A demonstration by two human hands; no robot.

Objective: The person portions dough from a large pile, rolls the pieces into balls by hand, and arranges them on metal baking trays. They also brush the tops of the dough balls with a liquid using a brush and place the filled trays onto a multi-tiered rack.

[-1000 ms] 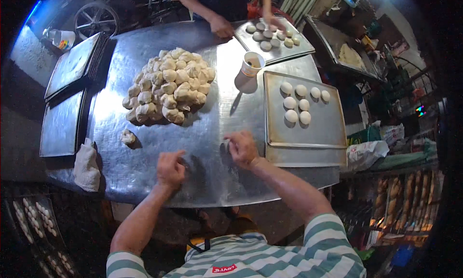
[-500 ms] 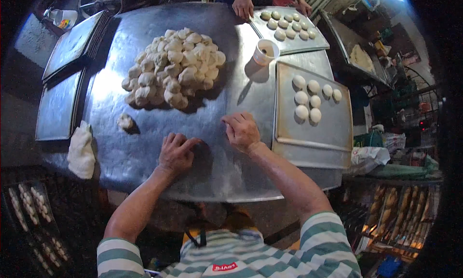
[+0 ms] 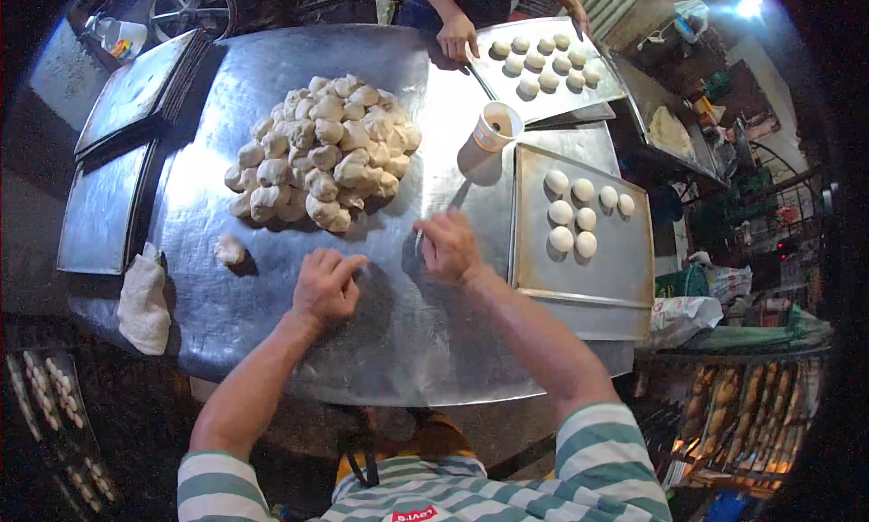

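Note:
My left hand (image 3: 326,285) rests low over the metal table, fingers curled and thumb pointing to the right. To its right, my right hand (image 3: 448,248) is also curled down close to the surface. The palms hide whatever lies under them. A big heap of dough pieces (image 3: 317,151) sits beyond my hands, to the left of the middle. One loose dough piece (image 3: 229,249) lies apart, left of my left hand. Several smooth round dough balls (image 3: 561,213) stand in rows on a baking tray (image 3: 588,273) to the right of my right hand.
A white tub (image 3: 500,122) stands beyond my right hand. At the far right another person's hand (image 3: 457,38) grips a tray of dough balls (image 3: 543,62). Stacked trays (image 3: 104,205) and a pale cloth bundle (image 3: 145,303) line the left edge. Plastic bags (image 3: 683,318) lie right.
My fingers have curled in more, both hands staying near the same spots. The other person's tray now sits tilted, with another tray's edge showing beneath. The whole view has shifted slightly.

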